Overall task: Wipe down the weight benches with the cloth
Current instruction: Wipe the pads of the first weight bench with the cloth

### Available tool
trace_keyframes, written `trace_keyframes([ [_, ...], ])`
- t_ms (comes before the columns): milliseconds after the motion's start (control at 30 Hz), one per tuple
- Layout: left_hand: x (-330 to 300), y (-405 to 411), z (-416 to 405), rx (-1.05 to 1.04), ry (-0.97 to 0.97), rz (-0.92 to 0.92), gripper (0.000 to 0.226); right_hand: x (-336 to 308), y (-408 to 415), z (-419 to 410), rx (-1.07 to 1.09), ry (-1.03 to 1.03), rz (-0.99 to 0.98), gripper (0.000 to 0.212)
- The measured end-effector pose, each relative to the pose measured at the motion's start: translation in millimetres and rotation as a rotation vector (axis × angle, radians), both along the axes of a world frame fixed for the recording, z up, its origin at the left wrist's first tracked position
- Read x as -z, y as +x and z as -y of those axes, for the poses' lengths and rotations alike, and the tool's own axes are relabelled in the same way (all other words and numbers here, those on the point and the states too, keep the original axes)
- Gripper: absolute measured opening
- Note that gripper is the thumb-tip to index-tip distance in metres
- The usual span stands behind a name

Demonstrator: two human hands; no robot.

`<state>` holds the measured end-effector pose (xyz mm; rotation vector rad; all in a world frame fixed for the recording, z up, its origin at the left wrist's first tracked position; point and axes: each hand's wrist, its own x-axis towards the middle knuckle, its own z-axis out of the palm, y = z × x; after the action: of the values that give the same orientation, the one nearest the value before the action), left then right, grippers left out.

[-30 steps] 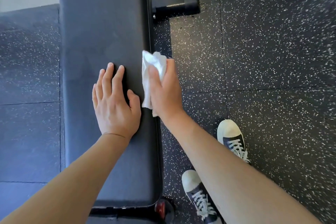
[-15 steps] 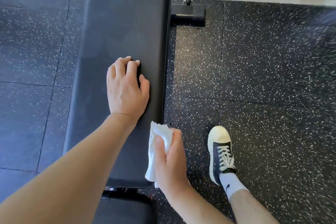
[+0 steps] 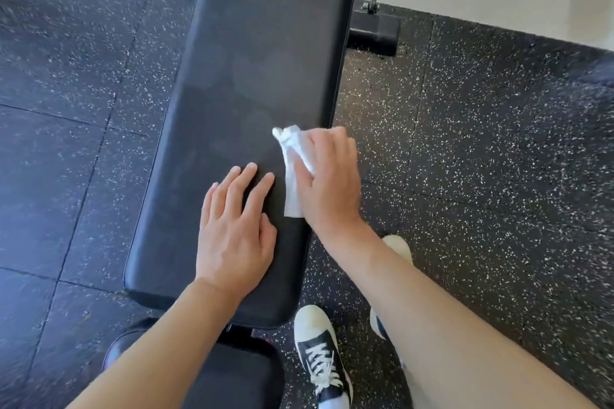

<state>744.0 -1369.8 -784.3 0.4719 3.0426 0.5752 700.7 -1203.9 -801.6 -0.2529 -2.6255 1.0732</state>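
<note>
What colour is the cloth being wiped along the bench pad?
White; the cloth shows clearly in the head view, gripped by the right hand.

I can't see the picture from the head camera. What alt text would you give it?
Seen from above, a person's right hand presses a white cloth onto the right edge of a black padded bench, while the left hand rests flat on the pad beside it. Below are a speckled dark rubber floor and a black-and-white sneaker.

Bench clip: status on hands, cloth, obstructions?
Left hand flat on bench, open. Right hand grips cloth at bench's right edge. Nothing else on the pad.
</note>
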Motion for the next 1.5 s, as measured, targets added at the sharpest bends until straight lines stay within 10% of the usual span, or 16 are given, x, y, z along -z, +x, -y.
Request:
trace_keyframes([
  [333,-10,-77,-9,-0.089,-0.052,0.024,0.051,-8,-29,-32,-0.520,0.280,-0.117,0.028],
  [900,-4,-248,-40,-0.315,-0.074,0.044,0.061,-19,-283,-43,-0.663,0.473,0.004,0.032],
  [1500,8,-256,-38,-0.397,0.001,-0.033,0.064,-30,-422,8,-0.905,0.627,-0.011,0.043],
])
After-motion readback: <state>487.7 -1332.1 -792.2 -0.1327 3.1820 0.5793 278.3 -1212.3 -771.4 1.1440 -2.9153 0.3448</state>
